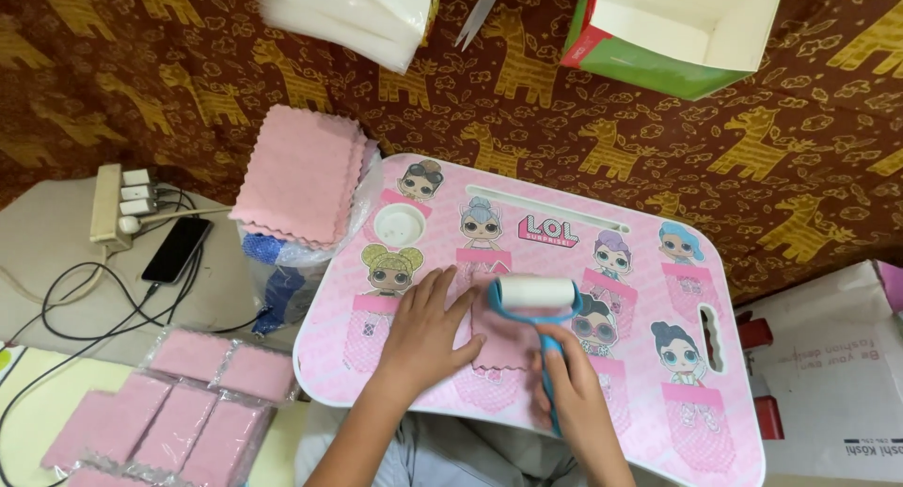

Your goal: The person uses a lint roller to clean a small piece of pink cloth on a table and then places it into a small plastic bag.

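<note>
My left hand (423,332) lies flat, fingers spread, pressing down a small pink cloth (503,341) on a pink lap table (658,289) printed with doll figures. My right hand (569,388) grips the blue handle of a lint roller (534,294); its white roll rests at the far edge of the cloth. Both hands are near the table's front edge, close to my lap.
A stack of pink cloths (301,172) sits on a plastic bag left of the table. Packed pink cloths (179,407) lie at lower left. A power strip (122,200), phone (176,249) and cables are at left. A green-and-white open box (673,26), scissors (480,12) and white bags (348,12) lie beyond.
</note>
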